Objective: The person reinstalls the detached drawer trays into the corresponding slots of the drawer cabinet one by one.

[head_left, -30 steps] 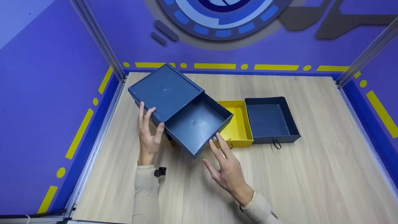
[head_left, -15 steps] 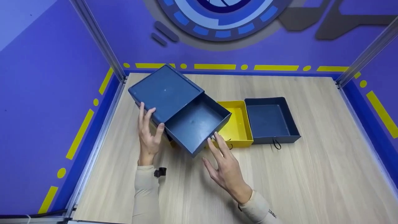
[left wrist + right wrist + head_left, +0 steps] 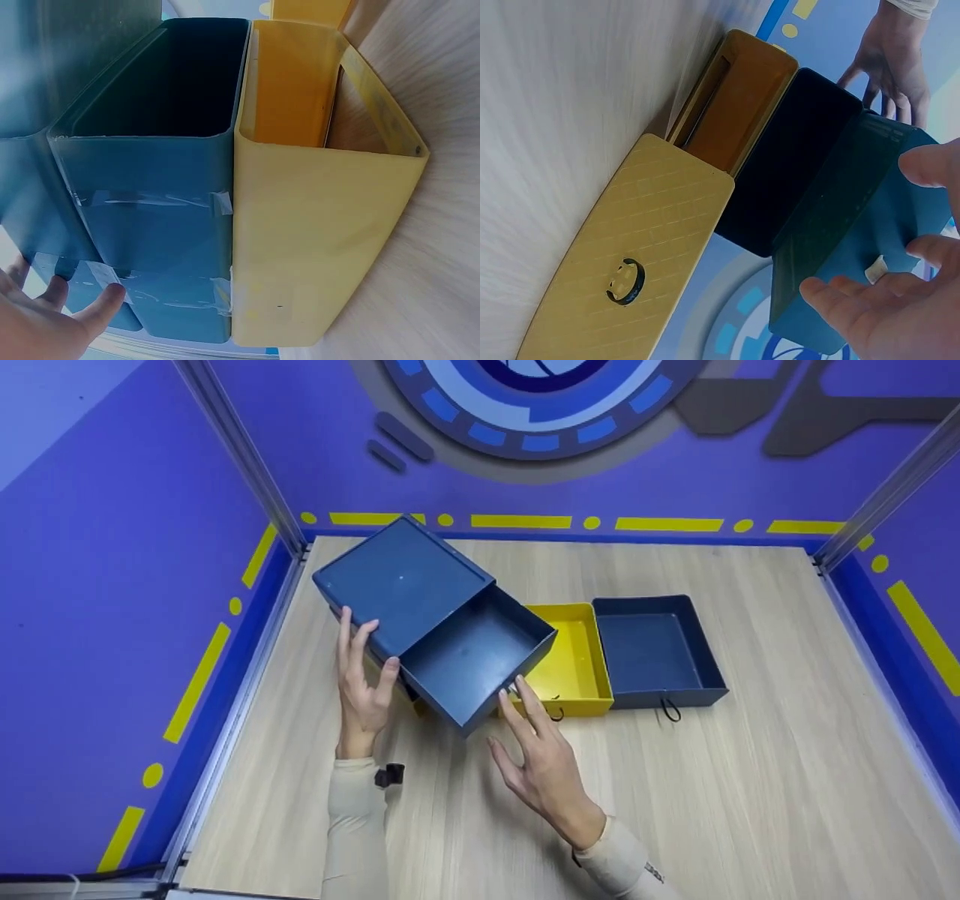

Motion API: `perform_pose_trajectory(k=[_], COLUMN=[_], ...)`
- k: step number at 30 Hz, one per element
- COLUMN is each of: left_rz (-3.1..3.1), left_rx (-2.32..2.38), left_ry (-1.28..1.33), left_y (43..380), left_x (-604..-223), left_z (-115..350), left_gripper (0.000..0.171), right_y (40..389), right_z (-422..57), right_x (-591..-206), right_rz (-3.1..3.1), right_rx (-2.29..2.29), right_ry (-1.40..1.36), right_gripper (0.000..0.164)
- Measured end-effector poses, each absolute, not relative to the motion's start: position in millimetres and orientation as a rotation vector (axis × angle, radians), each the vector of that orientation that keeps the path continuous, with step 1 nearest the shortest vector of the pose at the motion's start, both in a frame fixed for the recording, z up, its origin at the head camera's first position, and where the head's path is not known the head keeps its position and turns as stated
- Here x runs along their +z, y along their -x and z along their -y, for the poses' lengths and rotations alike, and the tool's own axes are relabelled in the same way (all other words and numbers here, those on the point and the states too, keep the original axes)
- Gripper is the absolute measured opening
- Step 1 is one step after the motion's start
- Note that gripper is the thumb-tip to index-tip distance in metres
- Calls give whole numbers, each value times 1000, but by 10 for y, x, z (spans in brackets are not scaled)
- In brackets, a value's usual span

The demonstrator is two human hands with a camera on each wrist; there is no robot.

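Note:
A stacked drawer cabinet stands at an angle on the left of the table, its dark blue top shell (image 3: 401, 577) uppermost. From this shell a dark blue drawer (image 3: 469, 660) sticks partly out. In the left wrist view a blue shell (image 3: 157, 169) without a drawer and a yellow shell (image 3: 322, 247) sit under it, with clear tape on the blue sides. My left hand (image 3: 364, 697) rests its fingers against the cabinet's near side. Extended fingertips of my right hand (image 3: 547, 772) touch the drawer's front, around a small white tab (image 3: 876, 270).
Right of the cabinet, a yellow drawer (image 3: 589, 708) and another dark blue drawer (image 3: 675, 700) lie side by side on the wooden table (image 3: 787, 780). Each has a black loop handle. Purple-blue walls (image 3: 150, 585) enclose the back and sides.
The top drawer has slid slightly further into its shell, with my right hand following up and left against its front. My left hand has stayed on the cabinet's side.

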State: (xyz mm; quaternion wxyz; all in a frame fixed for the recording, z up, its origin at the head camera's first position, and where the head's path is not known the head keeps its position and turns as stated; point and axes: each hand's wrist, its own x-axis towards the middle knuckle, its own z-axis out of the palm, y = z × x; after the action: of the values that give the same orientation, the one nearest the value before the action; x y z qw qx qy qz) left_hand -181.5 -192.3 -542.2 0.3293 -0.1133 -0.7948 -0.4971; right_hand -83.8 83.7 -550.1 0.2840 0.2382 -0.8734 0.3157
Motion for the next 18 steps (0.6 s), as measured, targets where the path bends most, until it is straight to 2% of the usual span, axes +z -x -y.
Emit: perform_pose_trajectory(k=[18], left_rz=[2073], left_rx=[-1315], left_ry=[304], left_y=[1827], left_x=[-5414], left_z=[1928], left_gripper=[56], right_y=[907], right_z=[-805], right_x=[-5528], right_rz=[2342], right_rx=[863], right_ry=[-633], right_gripper=[83])
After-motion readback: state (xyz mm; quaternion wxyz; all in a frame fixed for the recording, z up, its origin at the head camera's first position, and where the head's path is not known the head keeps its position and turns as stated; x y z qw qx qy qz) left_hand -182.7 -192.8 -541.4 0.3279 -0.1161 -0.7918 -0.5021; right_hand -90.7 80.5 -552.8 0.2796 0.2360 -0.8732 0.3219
